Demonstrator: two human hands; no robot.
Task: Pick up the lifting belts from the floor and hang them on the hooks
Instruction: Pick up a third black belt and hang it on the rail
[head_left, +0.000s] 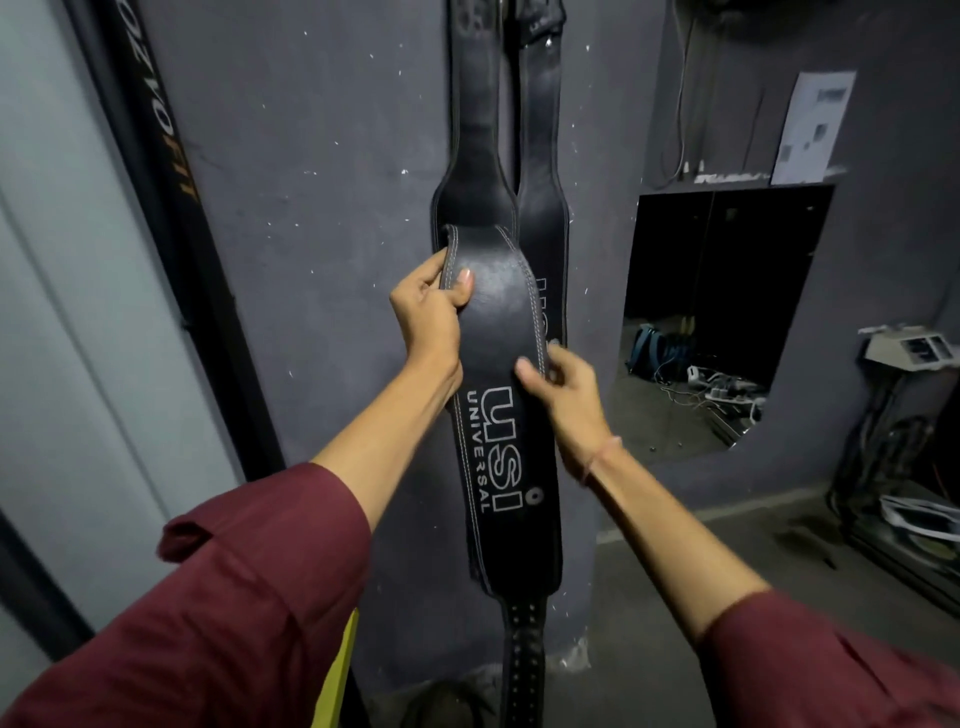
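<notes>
A black leather lifting belt with white stitching and "USI UNIVERSAL" lettering hangs lengthwise in front of the dark grey wall. My left hand grips its left edge near the wide top part. My right hand pinches its right edge a little lower. Behind it two more black belts hang against the wall: one at the left and one at the right. Their upper ends run out of the top of the view, so the hooks are hidden. The held belt's perforated strap end dangles near the floor.
A black upright with orange lettering leans at the left beside a pale panel. A dark wall opening at the right shows cables and a bag on the floor. More cables and boxes lie at the far right on the concrete floor.
</notes>
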